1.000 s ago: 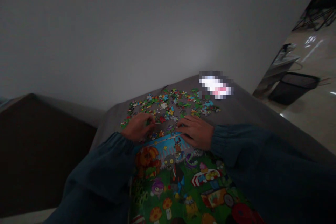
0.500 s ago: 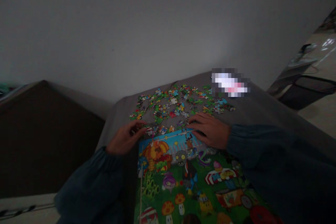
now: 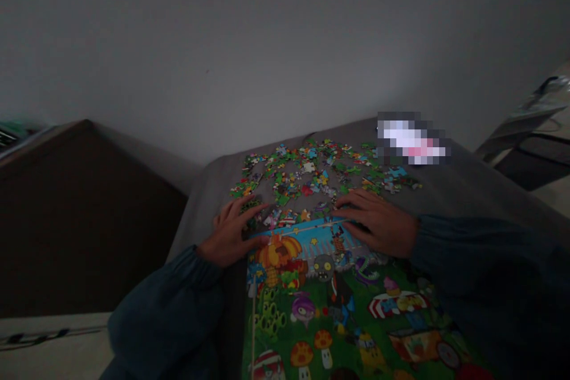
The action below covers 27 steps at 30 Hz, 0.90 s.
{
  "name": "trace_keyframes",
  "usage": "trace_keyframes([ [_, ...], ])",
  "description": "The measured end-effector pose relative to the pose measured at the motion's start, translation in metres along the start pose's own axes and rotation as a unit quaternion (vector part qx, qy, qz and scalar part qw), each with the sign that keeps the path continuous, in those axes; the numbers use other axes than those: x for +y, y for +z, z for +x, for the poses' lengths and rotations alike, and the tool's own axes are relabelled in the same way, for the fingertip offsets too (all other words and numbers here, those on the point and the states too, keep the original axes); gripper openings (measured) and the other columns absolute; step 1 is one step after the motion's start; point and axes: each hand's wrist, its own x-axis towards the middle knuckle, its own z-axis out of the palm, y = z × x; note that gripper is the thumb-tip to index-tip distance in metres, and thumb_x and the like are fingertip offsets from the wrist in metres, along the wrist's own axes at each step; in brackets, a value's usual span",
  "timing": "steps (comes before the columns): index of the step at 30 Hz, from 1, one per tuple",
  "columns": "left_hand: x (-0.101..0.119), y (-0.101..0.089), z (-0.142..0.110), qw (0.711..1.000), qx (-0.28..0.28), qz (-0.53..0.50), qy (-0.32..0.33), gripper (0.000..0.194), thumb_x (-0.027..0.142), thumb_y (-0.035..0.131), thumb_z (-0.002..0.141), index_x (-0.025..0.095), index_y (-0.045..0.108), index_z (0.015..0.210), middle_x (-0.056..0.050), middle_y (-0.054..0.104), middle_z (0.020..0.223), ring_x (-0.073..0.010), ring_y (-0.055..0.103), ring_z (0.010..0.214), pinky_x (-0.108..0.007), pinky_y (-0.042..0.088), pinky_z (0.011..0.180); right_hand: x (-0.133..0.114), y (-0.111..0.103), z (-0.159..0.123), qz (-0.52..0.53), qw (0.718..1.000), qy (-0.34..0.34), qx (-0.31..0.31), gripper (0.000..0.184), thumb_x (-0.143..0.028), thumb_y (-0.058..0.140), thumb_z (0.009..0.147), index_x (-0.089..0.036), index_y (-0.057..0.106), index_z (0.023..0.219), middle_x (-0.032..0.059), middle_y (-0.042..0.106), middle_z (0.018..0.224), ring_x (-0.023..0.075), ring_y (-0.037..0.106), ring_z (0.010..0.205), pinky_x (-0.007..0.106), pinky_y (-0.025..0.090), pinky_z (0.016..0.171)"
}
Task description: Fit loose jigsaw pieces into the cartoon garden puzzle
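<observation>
A picture sheet (image 3: pixel 312 303) with cartoon plants and zombies, probably a puzzle poster or board, lies in front of me. Beyond its top edge are many loose jigsaw pieces (image 3: pixel 307 167) spread on a grey cloth-covered surface. My left hand (image 3: pixel 236 230) is at the sheet's top left corner, thumb against the corner, fingers spread over nearby pieces. Across the top edge, my right hand (image 3: pixel 380 222) rests with fingers apart, its fingertips by the pieces and its thumb over the sheet. No piece can be seen held in either hand.
A lit phone-like screen (image 3: pixel 412 139), blurred out, lies at the back right of the grey surface (image 3: pixel 200 190). Behind stands a pale wall (image 3: pixel 222 59). To the left is a dark box-like piece of furniture (image 3: pixel 89 219); a dark-framed chair (image 3: pixel 534 157) stands at right.
My left hand has opened its fingers and moved forward over the pieces at the corner. The right hand stays nearly the same on the sheet. The whole view has shifted slightly.
</observation>
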Motion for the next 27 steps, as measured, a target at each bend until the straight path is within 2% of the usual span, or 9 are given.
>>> trace_keyframes([
  [3,-0.003,0.003,0.001,1.000,0.004,0.005,0.002,0.066,0.066,0.061,0.076,0.042,0.046,0.136,-0.005,0.031,0.151,-0.0388,0.023,0.137,-0.062,0.025,0.106,0.003,0.001,0.000,-0.006,1.000,-0.002,-0.009,0.029,-0.022,0.046,0.093,-0.016,0.064,0.116,0.0122,0.060,0.113,0.0250,0.051,0.106,0.047,0.044,0.093],
  [8,-0.003,0.004,0.004,0.999,0.024,0.030,-0.004,0.062,0.059,0.067,0.075,0.039,0.053,0.132,-0.005,0.032,0.151,-0.0388,0.024,0.138,-0.061,0.026,0.106,0.003,-0.001,0.000,-0.007,1.000,-0.012,-0.009,0.029,-0.023,0.046,0.093,-0.016,0.064,0.116,0.0126,0.060,0.112,0.0254,0.051,0.106,0.047,0.045,0.092],
  [12,-0.006,0.004,0.007,0.993,0.094,0.069,-0.018,0.049,0.045,0.071,0.077,0.037,0.060,0.124,-0.004,0.043,0.146,-0.0357,0.028,0.136,-0.058,0.027,0.106,0.000,-0.002,0.000,-0.006,1.000,-0.006,0.002,0.029,-0.022,0.046,0.093,-0.016,0.064,0.116,0.0122,0.060,0.111,0.0249,0.051,0.106,0.045,0.044,0.093],
  [17,-0.008,0.003,0.011,0.979,0.182,0.079,-0.050,0.029,0.039,0.059,0.088,0.033,0.066,0.116,-0.005,0.055,0.135,-0.0328,0.037,0.130,-0.055,0.032,0.102,0.001,0.002,-0.001,-0.005,1.000,-0.011,0.014,0.030,-0.023,0.046,0.094,-0.017,0.063,0.116,0.0117,0.061,0.111,0.0251,0.050,0.106,0.047,0.044,0.093],
  [23,-0.007,0.008,0.012,0.984,0.150,0.096,-0.014,0.017,0.041,0.066,0.083,0.037,0.073,0.098,0.000,0.058,0.132,-0.0324,0.038,0.131,-0.054,0.032,0.100,0.002,0.002,-0.002,-0.002,1.000,-0.014,0.012,0.030,-0.022,0.045,0.093,-0.017,0.063,0.116,0.0114,0.061,0.111,0.0251,0.049,0.106,0.047,0.043,0.093],
  [27,-0.010,0.011,0.017,0.982,0.164,0.090,-0.029,0.018,0.043,0.064,0.085,0.035,0.072,0.099,-0.001,0.061,0.128,-0.0306,0.041,0.128,-0.052,0.034,0.098,-0.001,-0.001,-0.002,-0.006,1.000,-0.005,0.003,0.029,-0.020,0.046,0.093,-0.017,0.063,0.117,0.0111,0.060,0.112,0.0248,0.049,0.107,0.047,0.043,0.095],
])
